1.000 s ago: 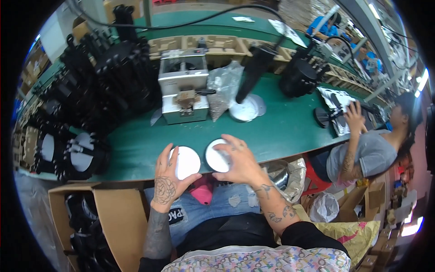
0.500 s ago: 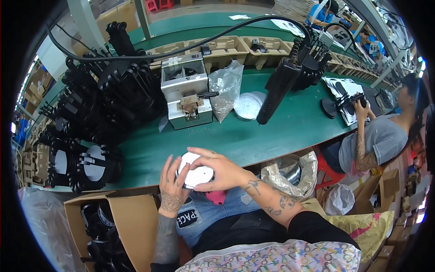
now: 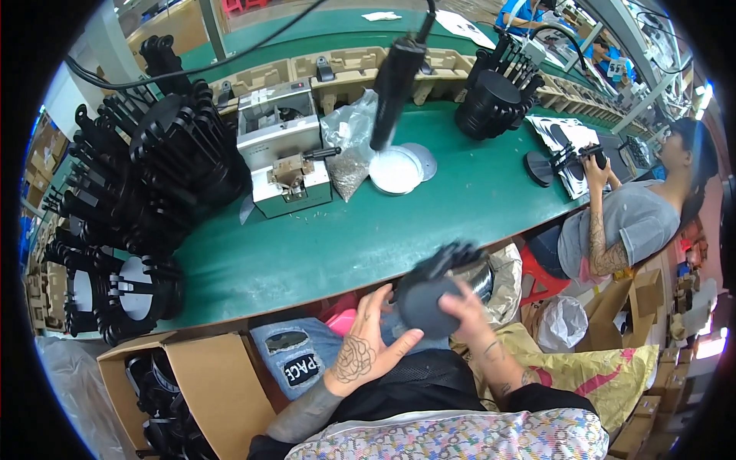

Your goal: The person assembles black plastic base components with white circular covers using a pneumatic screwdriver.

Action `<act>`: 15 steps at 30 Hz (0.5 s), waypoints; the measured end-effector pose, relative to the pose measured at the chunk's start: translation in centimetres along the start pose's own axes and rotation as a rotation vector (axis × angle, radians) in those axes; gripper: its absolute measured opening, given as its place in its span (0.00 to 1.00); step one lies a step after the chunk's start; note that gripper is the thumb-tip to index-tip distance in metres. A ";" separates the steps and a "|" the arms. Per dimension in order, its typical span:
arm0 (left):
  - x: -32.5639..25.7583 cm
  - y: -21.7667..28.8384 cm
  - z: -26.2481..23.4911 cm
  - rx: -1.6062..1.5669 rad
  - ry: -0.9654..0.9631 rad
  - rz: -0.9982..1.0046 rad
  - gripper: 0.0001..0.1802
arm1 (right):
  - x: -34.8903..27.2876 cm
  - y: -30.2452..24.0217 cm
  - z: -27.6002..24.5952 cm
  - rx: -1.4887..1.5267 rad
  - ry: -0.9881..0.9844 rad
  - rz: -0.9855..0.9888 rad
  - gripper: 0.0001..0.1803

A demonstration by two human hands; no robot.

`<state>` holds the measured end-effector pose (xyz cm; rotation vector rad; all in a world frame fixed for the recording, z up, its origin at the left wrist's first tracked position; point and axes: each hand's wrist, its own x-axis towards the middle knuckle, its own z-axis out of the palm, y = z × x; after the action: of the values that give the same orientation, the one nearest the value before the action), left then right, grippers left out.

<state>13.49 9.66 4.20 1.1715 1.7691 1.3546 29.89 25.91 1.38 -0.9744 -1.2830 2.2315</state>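
My right hand (image 3: pixel 469 316) grips a black stand with a round base (image 3: pixel 426 308) at its right edge, over my lap by the table's front edge. The folded arm of the stand points up and to the right, smeared by motion. My left hand (image 3: pixel 366 345) is at the base's left side, fingers stretched and thumb spread; whether it touches the rim I cannot tell. A black electric screwdriver (image 3: pixel 397 92) hangs over the table on its cable. Behind it lie round white discs (image 3: pixel 395 170), beside a clear bag of screws (image 3: pixel 350 172) and a metal screw feeder (image 3: pixel 290 188).
Similar black stands (image 3: pixel 165 153) are piled at the left, some with white round faces (image 3: pixel 138 287). An open cardboard box (image 3: pixel 218 383) holds black parts below. More stands (image 3: pixel 492 103) stand at the back right. A co-worker (image 3: pixel 625 226) handles another stand at the right.
The round piece showed a white face between both hands; now its black side and arm show, further right. My left hand has opened off it. The view has shifted, and the screwdriver hangs further left.
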 end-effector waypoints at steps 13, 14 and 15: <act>-10.2 -0.1 -15.4 0.508 0.628 -0.108 0.26 | 19.6 -15.9 -18.2 -0.233 0.670 -0.192 0.26; -12.0 0.3 -16.4 0.567 0.680 -0.137 0.24 | 20.0 -16.4 -18.5 -0.420 0.787 -0.171 0.28; -14.2 0.3 -17.6 0.664 0.747 -0.184 0.23 | 19.9 -16.5 -18.3 -0.783 0.900 -0.196 0.34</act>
<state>4.28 -10.49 8.94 0.7960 2.9400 1.2019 29.50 57.58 1.94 -1.7301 -1.6453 0.8543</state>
